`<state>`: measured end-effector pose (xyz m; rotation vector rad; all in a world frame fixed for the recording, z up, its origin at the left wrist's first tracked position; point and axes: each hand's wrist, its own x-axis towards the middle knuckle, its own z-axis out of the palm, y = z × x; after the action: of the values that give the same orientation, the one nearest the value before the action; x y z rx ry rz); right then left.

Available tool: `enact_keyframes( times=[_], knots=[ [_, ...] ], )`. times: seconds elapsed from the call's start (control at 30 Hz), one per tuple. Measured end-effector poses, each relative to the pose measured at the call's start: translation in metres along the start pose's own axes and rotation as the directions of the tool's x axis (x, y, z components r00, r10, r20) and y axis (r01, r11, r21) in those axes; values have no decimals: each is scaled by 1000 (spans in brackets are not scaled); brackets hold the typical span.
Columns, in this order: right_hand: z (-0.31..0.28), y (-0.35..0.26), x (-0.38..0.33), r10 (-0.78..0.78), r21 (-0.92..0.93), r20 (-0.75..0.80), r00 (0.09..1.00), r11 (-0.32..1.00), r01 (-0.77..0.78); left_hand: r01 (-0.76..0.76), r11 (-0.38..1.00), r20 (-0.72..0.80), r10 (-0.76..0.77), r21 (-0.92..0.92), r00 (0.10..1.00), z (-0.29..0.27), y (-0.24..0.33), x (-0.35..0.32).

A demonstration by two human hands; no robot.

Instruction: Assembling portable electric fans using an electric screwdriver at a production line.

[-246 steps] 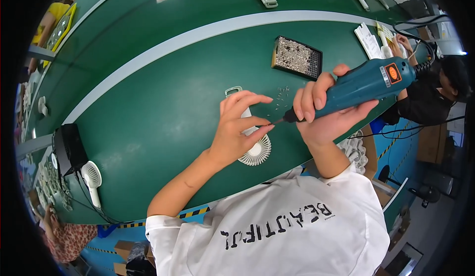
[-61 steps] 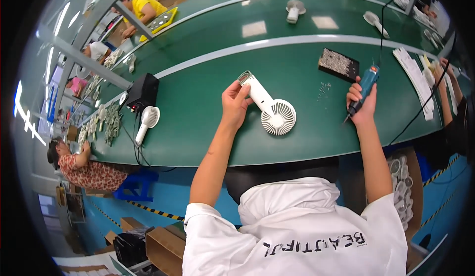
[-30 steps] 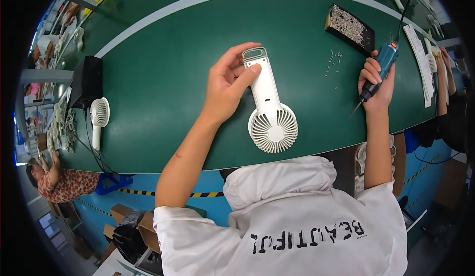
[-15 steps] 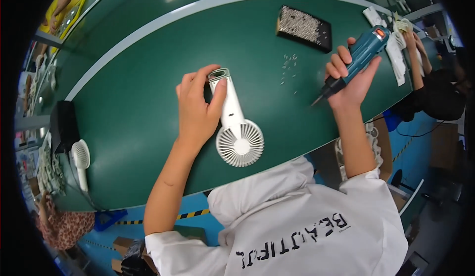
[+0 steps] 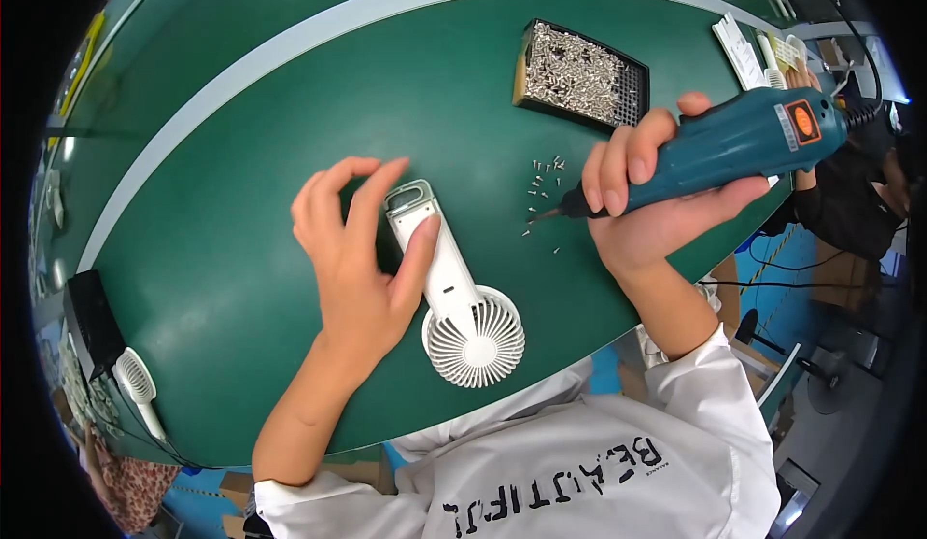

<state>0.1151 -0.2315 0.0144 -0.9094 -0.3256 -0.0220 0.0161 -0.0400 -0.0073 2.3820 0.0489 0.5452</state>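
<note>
A white handheld fan (image 5: 454,293) lies flat on the green table (image 5: 241,249), its round grille toward me and its handle pointing away. My left hand (image 5: 359,261) rests on the handle, fingers spread over it and thumb against its right side. My right hand (image 5: 649,212) grips a teal electric screwdriver (image 5: 719,151), with the bit pointing left and down toward a scatter of small loose screws (image 5: 544,184) on the table, right of the fan's handle.
A black tray (image 5: 632,90) full of screws sits at the back right. A second white fan (image 5: 133,384) and a black box (image 5: 94,319) are at the far left edge. Another person (image 5: 855,211) sits at the far right. A pale stripe (image 5: 290,46) crosses the table.
My left hand has set the fan down flat and now presses its handle. My right hand has brought the screwdriver lower and closer to the loose screws.
</note>
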Motion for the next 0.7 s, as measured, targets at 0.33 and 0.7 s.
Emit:
enact_keyframes(
  times=[0.33,0.7],
  knots=[
    [38,-37,-5,83,145,167,983,984,-107,-172,911,110,228,-376,967,1,28,-6],
    [61,0,17,-22,160,519,854,985,-72,-163,930,16,178,-329,984,-3,6,3]
  ],
)
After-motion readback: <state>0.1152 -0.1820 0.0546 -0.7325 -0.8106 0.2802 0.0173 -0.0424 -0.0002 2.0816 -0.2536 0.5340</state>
